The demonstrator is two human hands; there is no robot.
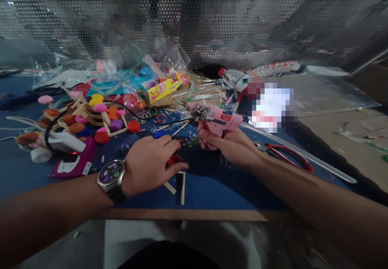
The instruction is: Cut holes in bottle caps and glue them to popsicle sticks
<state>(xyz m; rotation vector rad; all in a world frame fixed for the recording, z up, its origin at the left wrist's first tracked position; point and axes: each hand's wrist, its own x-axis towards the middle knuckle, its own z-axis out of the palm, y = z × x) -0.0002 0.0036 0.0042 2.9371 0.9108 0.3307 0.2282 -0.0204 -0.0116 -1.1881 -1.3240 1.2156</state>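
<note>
My right hand [233,146] is wrapped around the handle of a pink hot glue gun [222,122], its nozzle end pointing left. On the blue tabletop, my left hand [151,162] closes its thumb and fingers round a red bottle cap [173,161], partly hidden by the fingers. Just below the cap lie wooden sticks [182,190], two of them meeting near the thumb. A blue cap [161,133] sits behind my left hand. Left of it stands a stick-built piece [113,127] with several coloured caps and discs on it.
A purple power strip [74,160] with a plug and cable is at left. Red-handled pliers [289,156] and a clear glue stick [303,152] lie beside my right forearm. Farther back are a yellow packet [163,89], a plastic bottle [235,78] and a glowing blurred screen [269,105].
</note>
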